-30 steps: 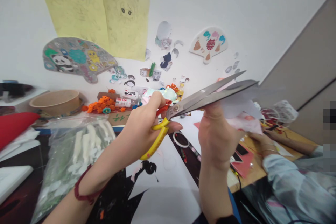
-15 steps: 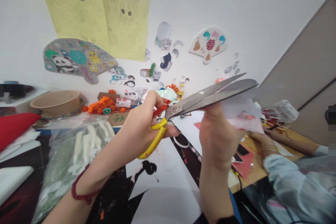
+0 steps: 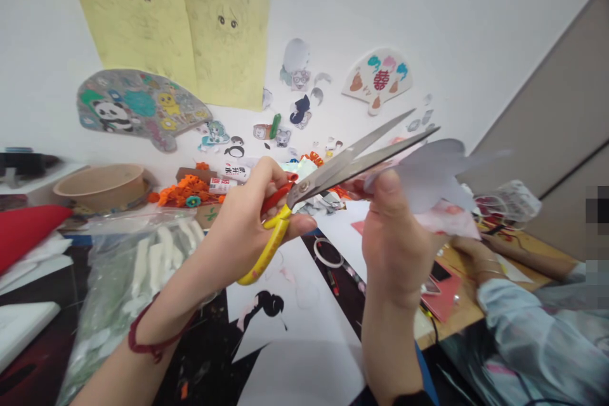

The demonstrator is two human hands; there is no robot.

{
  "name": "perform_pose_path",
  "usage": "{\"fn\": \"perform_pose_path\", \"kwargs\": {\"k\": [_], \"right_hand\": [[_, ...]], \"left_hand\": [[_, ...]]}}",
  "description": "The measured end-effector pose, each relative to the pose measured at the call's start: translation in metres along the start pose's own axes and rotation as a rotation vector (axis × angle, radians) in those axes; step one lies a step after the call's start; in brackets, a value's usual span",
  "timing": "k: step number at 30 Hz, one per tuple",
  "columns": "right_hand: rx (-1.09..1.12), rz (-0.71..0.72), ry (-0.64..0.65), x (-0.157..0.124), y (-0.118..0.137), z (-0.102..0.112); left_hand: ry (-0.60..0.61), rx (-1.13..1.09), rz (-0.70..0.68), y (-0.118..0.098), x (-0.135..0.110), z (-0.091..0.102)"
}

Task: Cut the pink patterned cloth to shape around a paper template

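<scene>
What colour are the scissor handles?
The scissors have one yellow handle and one red handle, best seen in the head view.

Two hands [image 3: 245, 228] belong to the person, and one more hand [image 3: 471, 260] belongs to a co-worker. There is one pair of scissors [image 3: 333, 171], one piece of paper [image 3: 425, 174], one red wrist cord [image 3: 152, 346], one bowl [image 3: 98, 181], one plastic bag [image 3: 128, 285], two yellow posters [image 3: 166, 25] and one paper fan [image 3: 378, 79].
</scene>
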State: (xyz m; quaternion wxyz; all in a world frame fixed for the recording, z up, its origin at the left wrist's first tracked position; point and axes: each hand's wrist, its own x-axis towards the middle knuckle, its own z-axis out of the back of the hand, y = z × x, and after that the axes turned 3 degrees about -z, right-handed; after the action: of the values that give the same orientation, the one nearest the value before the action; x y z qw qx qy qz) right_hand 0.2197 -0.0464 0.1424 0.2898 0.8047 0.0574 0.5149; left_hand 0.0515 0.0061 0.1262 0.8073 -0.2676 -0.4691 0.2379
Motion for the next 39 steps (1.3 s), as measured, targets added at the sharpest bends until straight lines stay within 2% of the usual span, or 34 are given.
{"fn": "perform_pose_path", "kwargs": {"k": [3,6,10,13,15,18,20,23,39], "right_hand": [[0.008,-0.012,0.039,0.001,0.003,0.003],[0.013,0.012,0.101,0.003,0.005,0.008],[-0.004,0.034,0.049,0.003,0.005,0.009],[0.01,0.024,0.031,0.002,-0.005,0.007],[0.02,0.11,-0.023,0.002,-0.014,0.006],[-0.017,0.124,-0.029,0.002,-0.021,0.005],[-0.013,0.106,-0.015,0.001,-0.018,0.005],[-0.027,-0.02,0.027,-0.001,-0.008,0.007],[-0.068,0.002,0.1,-0.003,-0.002,0.008]], "left_hand": [[0.067,-0.009,0.025,0.001,0.0,0.007],[0.103,0.024,-0.032,0.003,0.0,0.014],[0.147,0.121,-0.052,0.003,0.0,0.02],[0.13,0.214,-0.047,0.001,0.001,0.022],[0.109,0.253,-0.051,-0.001,0.002,0.021],[0.098,0.275,-0.071,-0.003,0.003,0.02],[0.091,0.278,-0.081,-0.004,0.003,0.02],[0.076,0.27,-0.071,-0.007,0.001,0.02],[0.088,0.288,-0.105,-0.007,0.0,0.02]]}}
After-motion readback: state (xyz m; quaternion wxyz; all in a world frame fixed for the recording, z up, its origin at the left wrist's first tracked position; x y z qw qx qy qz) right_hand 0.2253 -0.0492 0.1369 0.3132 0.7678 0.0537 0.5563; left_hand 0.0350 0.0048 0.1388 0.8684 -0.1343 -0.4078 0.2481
